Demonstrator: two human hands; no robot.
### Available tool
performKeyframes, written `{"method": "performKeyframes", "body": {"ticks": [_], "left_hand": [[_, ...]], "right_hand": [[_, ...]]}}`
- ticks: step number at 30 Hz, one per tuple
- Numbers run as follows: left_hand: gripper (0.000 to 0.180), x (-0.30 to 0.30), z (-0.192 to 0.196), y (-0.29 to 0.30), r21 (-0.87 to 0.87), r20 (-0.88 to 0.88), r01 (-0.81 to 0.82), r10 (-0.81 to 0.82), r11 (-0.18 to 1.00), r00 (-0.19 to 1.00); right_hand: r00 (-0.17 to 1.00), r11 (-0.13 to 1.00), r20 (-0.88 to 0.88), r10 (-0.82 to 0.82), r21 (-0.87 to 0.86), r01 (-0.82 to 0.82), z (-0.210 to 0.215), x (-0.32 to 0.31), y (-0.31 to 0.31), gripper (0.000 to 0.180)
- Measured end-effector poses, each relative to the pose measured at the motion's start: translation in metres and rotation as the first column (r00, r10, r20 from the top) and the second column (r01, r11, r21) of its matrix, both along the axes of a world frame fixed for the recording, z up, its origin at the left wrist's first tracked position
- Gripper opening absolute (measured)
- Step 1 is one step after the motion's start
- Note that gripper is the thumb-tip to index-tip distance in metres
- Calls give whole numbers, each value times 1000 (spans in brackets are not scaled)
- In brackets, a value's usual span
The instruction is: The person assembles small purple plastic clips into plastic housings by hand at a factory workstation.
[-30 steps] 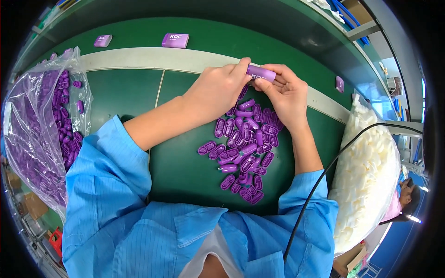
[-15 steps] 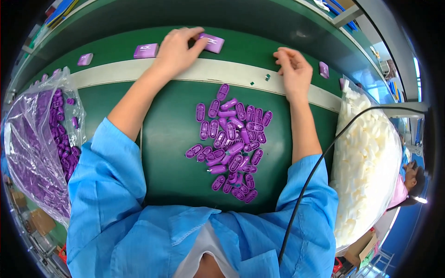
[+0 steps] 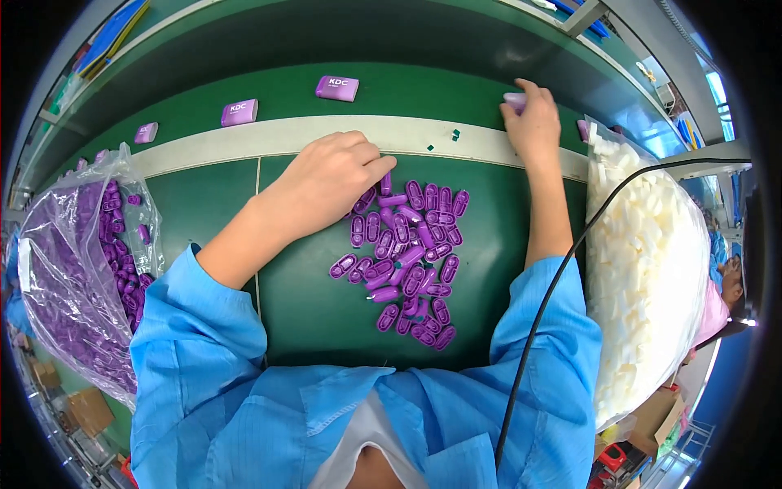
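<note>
At the far end of a loose pile of small purple oval plastic parts (image 3: 411,257), my left hand (image 3: 330,175) is closed, with thumb and fingertips on one purple part (image 3: 386,181). My right hand (image 3: 533,122), over the green belt (image 3: 432,90), has its fingers around a lilac rounded case (image 3: 515,99), mostly covered by the hand. Further left on the belt lie a lilac case with white print (image 3: 336,88), a second case (image 3: 239,112) and a smaller-looking one (image 3: 146,133).
A pale rail (image 3: 432,134) separates the belt from the green worktop (image 3: 301,318); small dark green bits (image 3: 455,135) lie on it. A clear bag of purple parts (image 3: 69,269) is at left, a bag of cream pieces (image 3: 643,285) at right. A black cable (image 3: 542,318) crosses my right sleeve.
My left hand has left a case on the belt and come back to the pile's far end. My right hand has moved onto another lilac case. Cases on the belt have shifted left.
</note>
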State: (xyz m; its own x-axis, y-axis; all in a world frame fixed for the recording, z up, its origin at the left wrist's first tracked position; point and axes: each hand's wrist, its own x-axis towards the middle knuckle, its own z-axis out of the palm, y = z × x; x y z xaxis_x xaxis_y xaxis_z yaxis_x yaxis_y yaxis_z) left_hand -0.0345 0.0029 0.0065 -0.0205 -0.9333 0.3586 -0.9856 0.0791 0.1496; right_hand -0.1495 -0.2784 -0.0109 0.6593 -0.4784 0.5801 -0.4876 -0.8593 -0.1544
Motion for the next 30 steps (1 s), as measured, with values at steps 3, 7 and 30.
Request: {"method": "performKeyframes", "body": {"ticks": [3, 7, 30], "left_hand": [[19, -1, 2, -4, -54, -102, -88, 82, 995, 991], [26, 21, -6, -26, 4, -650, -259, 199, 966, 733], [29, 25, -19, -26, 63, -878, -195, 147, 979, 455]], "right_hand": [[937, 803, 206, 280, 485, -347, 11, 11, 46, 35], [854, 10, 458, 248, 880, -475, 18, 12, 94, 28], [771, 4, 550, 321, 813, -582, -1, 16, 107, 28]]}}
